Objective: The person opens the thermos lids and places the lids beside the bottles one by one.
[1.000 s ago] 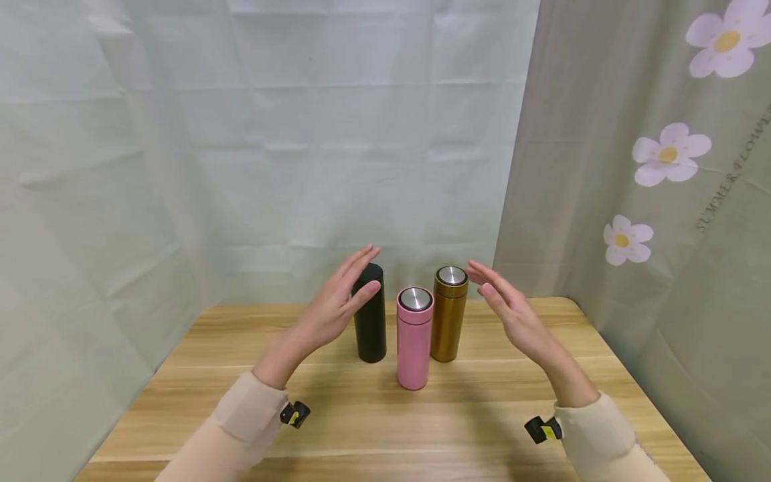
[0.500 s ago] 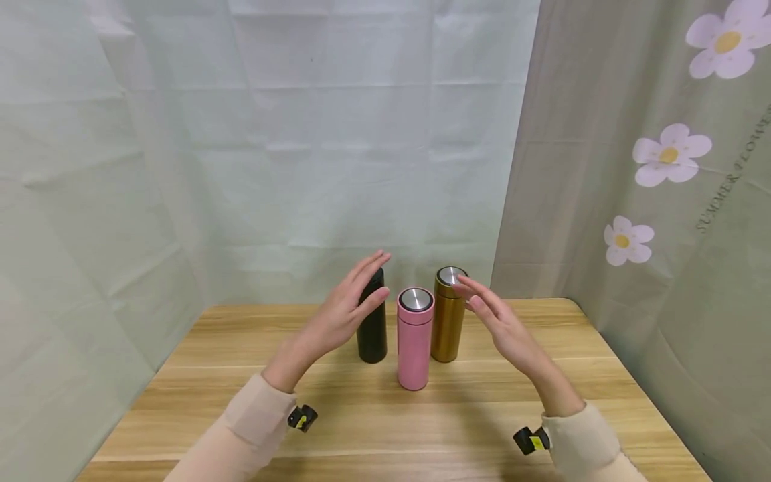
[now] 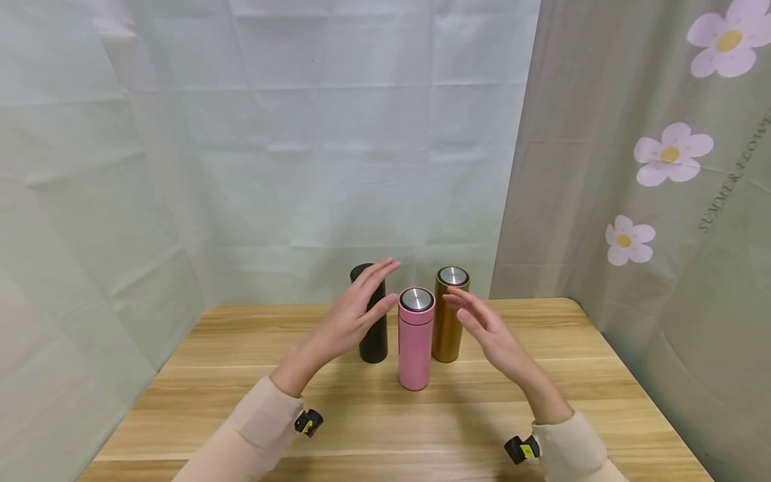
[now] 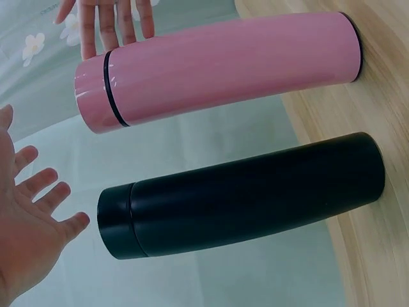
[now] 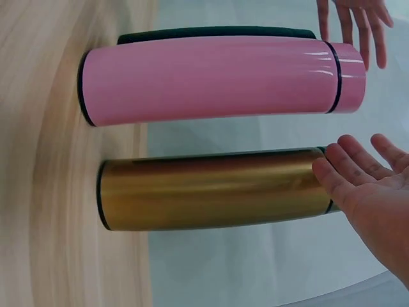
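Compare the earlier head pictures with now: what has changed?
The left grip moved rightward and the right grip leftward, both slightly lower in the head view; nothing was grasped or released. The pink bottle, black bottle and gold bottle stayed put, upright.

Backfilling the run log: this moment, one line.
left hand: open, empty | right hand: open, empty | pink flask, black flask, gold flask: upright on table

One high view, two close ones
The head camera looks forward and down; the wrist views, turned sideways, share the pink bottle.
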`<action>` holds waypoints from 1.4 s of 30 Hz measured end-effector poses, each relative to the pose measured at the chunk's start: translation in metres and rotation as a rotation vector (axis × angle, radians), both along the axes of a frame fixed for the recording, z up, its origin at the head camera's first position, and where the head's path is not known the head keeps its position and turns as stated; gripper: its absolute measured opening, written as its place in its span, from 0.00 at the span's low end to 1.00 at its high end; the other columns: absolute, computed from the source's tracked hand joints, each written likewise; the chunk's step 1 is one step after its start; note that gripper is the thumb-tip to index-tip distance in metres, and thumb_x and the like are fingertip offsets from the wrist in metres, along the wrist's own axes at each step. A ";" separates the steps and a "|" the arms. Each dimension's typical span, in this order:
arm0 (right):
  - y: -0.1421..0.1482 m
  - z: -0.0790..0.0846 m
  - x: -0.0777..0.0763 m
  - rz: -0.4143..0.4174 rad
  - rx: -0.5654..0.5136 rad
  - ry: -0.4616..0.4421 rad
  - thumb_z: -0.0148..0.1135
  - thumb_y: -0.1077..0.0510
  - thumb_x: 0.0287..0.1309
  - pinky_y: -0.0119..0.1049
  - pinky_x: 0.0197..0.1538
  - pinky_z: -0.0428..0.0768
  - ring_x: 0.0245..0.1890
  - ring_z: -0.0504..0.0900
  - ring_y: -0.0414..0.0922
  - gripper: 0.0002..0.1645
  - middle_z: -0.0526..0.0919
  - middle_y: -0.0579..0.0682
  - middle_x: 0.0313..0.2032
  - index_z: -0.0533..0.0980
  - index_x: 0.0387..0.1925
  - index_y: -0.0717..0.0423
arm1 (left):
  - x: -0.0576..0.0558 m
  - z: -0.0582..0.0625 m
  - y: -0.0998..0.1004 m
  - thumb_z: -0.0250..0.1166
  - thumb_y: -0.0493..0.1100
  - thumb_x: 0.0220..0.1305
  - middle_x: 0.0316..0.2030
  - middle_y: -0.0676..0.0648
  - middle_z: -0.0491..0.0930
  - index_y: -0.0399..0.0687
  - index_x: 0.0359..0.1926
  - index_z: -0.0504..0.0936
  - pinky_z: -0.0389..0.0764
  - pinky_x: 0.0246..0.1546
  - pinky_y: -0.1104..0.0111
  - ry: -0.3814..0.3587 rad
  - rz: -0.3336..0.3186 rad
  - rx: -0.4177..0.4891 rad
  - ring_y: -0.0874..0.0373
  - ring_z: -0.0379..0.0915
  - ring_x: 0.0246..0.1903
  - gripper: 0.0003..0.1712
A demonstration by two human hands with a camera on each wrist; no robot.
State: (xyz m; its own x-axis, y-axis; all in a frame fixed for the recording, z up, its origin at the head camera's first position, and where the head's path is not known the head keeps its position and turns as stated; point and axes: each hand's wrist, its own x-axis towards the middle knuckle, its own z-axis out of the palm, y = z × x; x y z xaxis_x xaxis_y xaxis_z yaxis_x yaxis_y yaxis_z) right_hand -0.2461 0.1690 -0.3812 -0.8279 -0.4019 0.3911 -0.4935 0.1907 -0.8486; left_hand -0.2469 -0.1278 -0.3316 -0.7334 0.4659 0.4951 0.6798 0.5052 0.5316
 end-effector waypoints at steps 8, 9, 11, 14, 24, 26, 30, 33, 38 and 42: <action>-0.006 -0.011 -0.001 0.019 -0.012 -0.049 0.47 0.52 0.83 0.49 0.73 0.65 0.74 0.66 0.57 0.29 0.70 0.60 0.73 0.62 0.78 0.53 | 0.003 -0.003 0.006 0.53 0.58 0.81 0.80 0.49 0.56 0.60 0.81 0.60 0.61 0.73 0.42 -0.002 0.000 0.002 0.51 0.52 0.78 0.33; -0.007 -0.012 -0.001 0.025 -0.019 -0.052 0.47 0.53 0.83 0.51 0.74 0.64 0.74 0.66 0.58 0.29 0.70 0.60 0.73 0.62 0.78 0.53 | 0.003 -0.004 0.006 0.53 0.58 0.81 0.80 0.49 0.56 0.60 0.81 0.60 0.61 0.72 0.41 -0.005 0.002 0.001 0.51 0.53 0.78 0.33; -0.008 -0.014 -0.001 0.036 -0.034 -0.063 0.47 0.53 0.82 0.57 0.74 0.62 0.74 0.66 0.58 0.29 0.70 0.60 0.72 0.62 0.78 0.54 | 0.003 -0.006 0.007 0.53 0.58 0.81 0.80 0.49 0.56 0.61 0.81 0.60 0.62 0.72 0.41 -0.011 0.005 0.004 0.51 0.52 0.78 0.33; -0.011 -0.018 -0.003 0.061 -0.052 -0.080 0.48 0.55 0.82 0.61 0.73 0.61 0.74 0.65 0.60 0.29 0.70 0.60 0.72 0.61 0.78 0.55 | 0.002 -0.009 0.008 0.54 0.58 0.81 0.80 0.51 0.56 0.62 0.81 0.60 0.62 0.72 0.41 -0.011 0.008 0.009 0.51 0.52 0.78 0.33; -0.014 -0.027 -0.006 0.070 -0.064 -0.116 0.49 0.54 0.81 0.37 0.71 0.67 0.74 0.66 0.59 0.30 0.70 0.59 0.72 0.61 0.78 0.55 | 0.003 -0.011 0.014 0.55 0.55 0.81 0.79 0.52 0.56 0.61 0.81 0.60 0.63 0.72 0.41 -0.009 -0.010 0.025 0.51 0.53 0.78 0.33; -0.015 -0.029 -0.007 0.071 -0.066 -0.121 0.49 0.54 0.81 0.48 0.73 0.65 0.74 0.66 0.59 0.30 0.70 0.59 0.72 0.61 0.78 0.55 | 0.003 -0.012 0.015 0.55 0.55 0.81 0.79 0.52 0.56 0.62 0.81 0.60 0.62 0.72 0.41 -0.022 -0.006 0.024 0.51 0.53 0.78 0.33; -0.018 -0.031 -0.008 0.071 -0.066 -0.136 0.50 0.53 0.81 0.62 0.74 0.60 0.74 0.66 0.59 0.31 0.69 0.59 0.73 0.61 0.79 0.54 | 0.003 -0.014 0.017 0.55 0.56 0.81 0.79 0.53 0.56 0.63 0.80 0.60 0.62 0.72 0.40 -0.046 -0.006 0.025 0.52 0.52 0.78 0.33; -0.018 -0.033 -0.008 0.076 -0.063 -0.155 0.52 0.53 0.80 0.63 0.74 0.59 0.74 0.66 0.59 0.32 0.69 0.60 0.73 0.60 0.79 0.54 | 0.003 -0.016 0.019 0.55 0.57 0.81 0.79 0.55 0.55 0.64 0.80 0.60 0.62 0.72 0.41 -0.063 -0.005 0.027 0.54 0.51 0.78 0.32; -0.019 -0.036 -0.010 0.082 -0.053 -0.190 0.53 0.52 0.80 0.62 0.74 0.60 0.75 0.65 0.58 0.34 0.68 0.59 0.74 0.58 0.79 0.54 | 0.003 -0.018 0.021 0.54 0.57 0.81 0.79 0.55 0.55 0.64 0.80 0.60 0.61 0.72 0.41 -0.071 -0.015 0.035 0.54 0.50 0.79 0.33; -0.020 -0.037 -0.012 0.088 -0.043 -0.210 0.55 0.51 0.79 0.60 0.74 0.62 0.75 0.65 0.57 0.35 0.68 0.59 0.73 0.58 0.80 0.53 | 0.004 -0.018 0.023 0.55 0.56 0.81 0.80 0.54 0.54 0.63 0.81 0.60 0.61 0.72 0.40 -0.068 -0.023 0.036 0.53 0.50 0.79 0.33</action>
State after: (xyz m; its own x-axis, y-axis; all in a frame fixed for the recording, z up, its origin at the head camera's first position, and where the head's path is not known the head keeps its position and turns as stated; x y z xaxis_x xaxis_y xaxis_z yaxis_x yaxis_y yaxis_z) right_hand -0.2580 0.1485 -0.4184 -0.8553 -0.4630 0.2325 -0.3185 0.1159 -0.9408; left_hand -0.2430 -0.1052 -0.3495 -0.7549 0.4657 0.4618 0.6531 0.4692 0.5944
